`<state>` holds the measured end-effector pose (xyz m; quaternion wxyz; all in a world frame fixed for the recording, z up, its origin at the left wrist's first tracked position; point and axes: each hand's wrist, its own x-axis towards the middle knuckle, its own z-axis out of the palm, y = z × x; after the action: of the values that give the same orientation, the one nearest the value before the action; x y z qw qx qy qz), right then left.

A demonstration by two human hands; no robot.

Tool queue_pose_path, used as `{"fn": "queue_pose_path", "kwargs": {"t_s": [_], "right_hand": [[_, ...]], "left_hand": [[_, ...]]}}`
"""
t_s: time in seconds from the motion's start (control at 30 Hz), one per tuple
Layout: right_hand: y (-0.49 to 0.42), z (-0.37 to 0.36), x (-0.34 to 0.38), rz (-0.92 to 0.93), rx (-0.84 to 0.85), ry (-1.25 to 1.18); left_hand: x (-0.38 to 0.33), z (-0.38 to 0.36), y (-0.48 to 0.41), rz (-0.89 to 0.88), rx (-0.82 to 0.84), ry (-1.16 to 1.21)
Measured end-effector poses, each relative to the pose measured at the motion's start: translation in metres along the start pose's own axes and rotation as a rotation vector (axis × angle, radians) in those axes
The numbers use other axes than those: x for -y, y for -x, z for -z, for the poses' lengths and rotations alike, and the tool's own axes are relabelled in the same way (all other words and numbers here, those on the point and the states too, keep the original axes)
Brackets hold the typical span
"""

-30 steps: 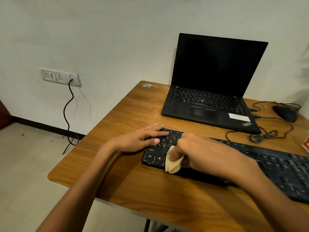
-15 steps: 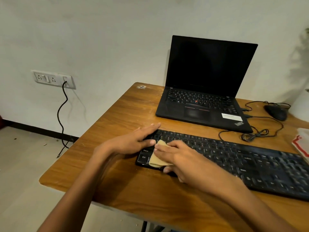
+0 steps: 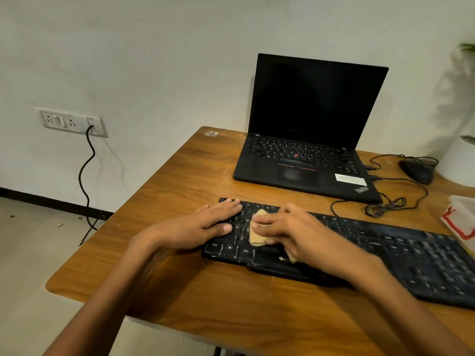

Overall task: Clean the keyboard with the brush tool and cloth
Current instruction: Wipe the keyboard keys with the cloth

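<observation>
The cloth [image 3: 257, 238], pinched under the right grip [image 3: 290, 232], is now shifted from the near corner keys of the keyboard [image 3: 385, 247] onto letter rows just beside the flat, unclenched left grip [image 3: 205, 224], so wiping is judged underway.

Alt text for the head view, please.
A right hand holds a beige cloth on the left keys of a black keyboard; the left hand rests flat on its end. An open laptop and mouse sit behind on the wooden table.

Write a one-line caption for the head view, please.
Right hand holds a beige cloth on the black keyboard; left hand rests flat on its left end.
</observation>
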<state>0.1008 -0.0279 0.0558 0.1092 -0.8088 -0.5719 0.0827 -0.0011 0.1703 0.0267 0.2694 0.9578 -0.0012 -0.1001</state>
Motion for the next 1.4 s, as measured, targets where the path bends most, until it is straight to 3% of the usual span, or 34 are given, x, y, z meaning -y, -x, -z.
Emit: {"fn": "queue_pose_path", "kwargs": {"t_s": [0.1, 0.17, 0.27, 0.47, 0.57, 0.77, 0.9, 1.1, 1.2, 1.3, 1.4], "right_hand": [[-0.002, 0.015, -0.019, -0.059, -0.048, 0.03], [-0.013, 0.008, -0.015, 0.008, -0.13, 0.095], [-0.019, -0.015, -0.01, 0.134, -0.105, 0.075], [-0.009, 0.001, -0.038, 0.063, -0.194, 0.055], [-0.018, -0.011, -0.026, 0.117, -0.161, 0.002], [-0.014, 0.011, -0.049, 0.015, -0.138, 0.079], [-0.03, -0.007, -0.024, 0.133, -0.124, 0.011], [-0.003, 0.018, -0.055, -0.027, -0.134, 0.072], [-0.019, 0.013, -0.042, 0.033, -0.2, 0.047], [-0.033, -0.003, -0.031, 0.104, -0.115, 0.011], [-0.029, 0.005, -0.052, -0.017, -0.115, 0.014]], "left_hand": [[0.0, 0.001, -0.001, -0.008, 0.013, 0.007], [0.0, 0.001, -0.001, -0.007, 0.015, 0.025], [0.003, 0.0, -0.001, -0.013, 0.001, 0.038], [0.005, 0.0, -0.002, -0.009, 0.005, 0.062], [0.006, -0.001, -0.001, 0.0, 0.006, 0.061], [0.006, 0.0, -0.002, -0.009, 0.01, 0.08], [0.003, 0.0, -0.001, -0.006, -0.009, 0.076], [-0.009, 0.008, 0.003, 0.072, 0.025, 0.044], [-0.029, 0.013, -0.004, 0.153, 0.026, -0.02], [-0.041, 0.011, -0.01, 0.151, 0.022, -0.043], [-0.039, 0.012, -0.01, 0.17, 0.035, -0.066]]}}
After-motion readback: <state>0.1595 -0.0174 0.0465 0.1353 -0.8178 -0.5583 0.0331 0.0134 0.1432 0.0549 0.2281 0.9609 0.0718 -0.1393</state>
